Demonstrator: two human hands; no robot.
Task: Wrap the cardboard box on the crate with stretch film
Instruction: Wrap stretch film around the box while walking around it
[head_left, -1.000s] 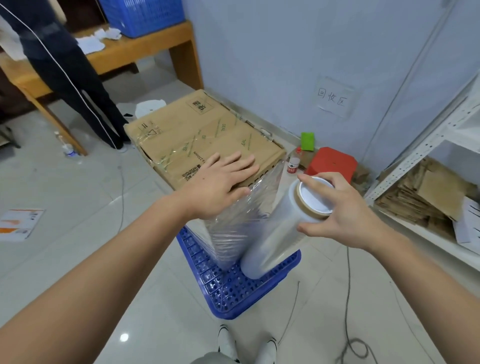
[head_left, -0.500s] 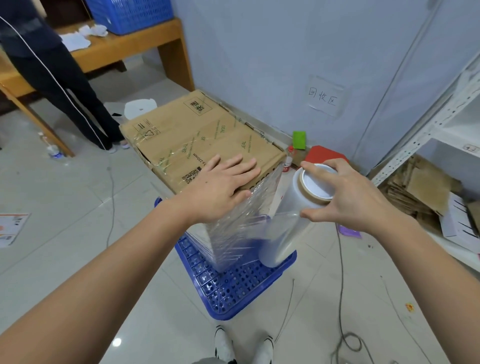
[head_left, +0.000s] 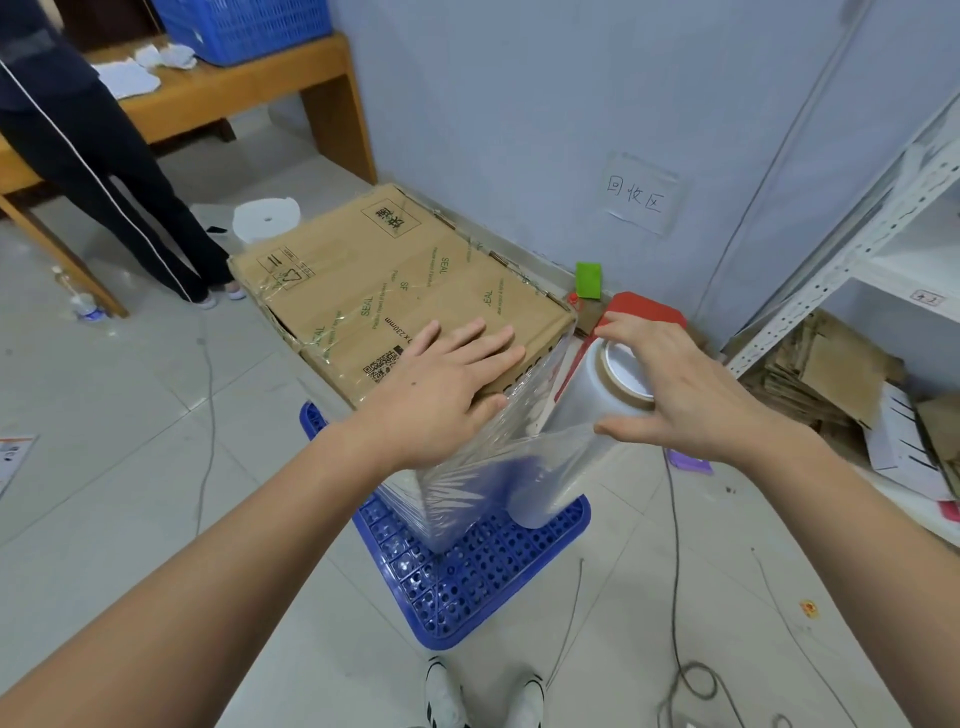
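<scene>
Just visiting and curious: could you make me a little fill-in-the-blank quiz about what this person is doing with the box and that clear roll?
1. The left hand lies flat on top of the ____ box.
2. The right hand grips the top end of the roll of stretch film, whose film is ____ in colour.
3. The box stands on a ____ plastic crate.

Missing words: cardboard; clear; blue

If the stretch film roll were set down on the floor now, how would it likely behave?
The stretch film roll is a smooth cylinder, so on its side it would probably roll. Its glossy surface looks slippery; the right hand grips its top end. The film sheet wrinkles, likely floppy.
</scene>
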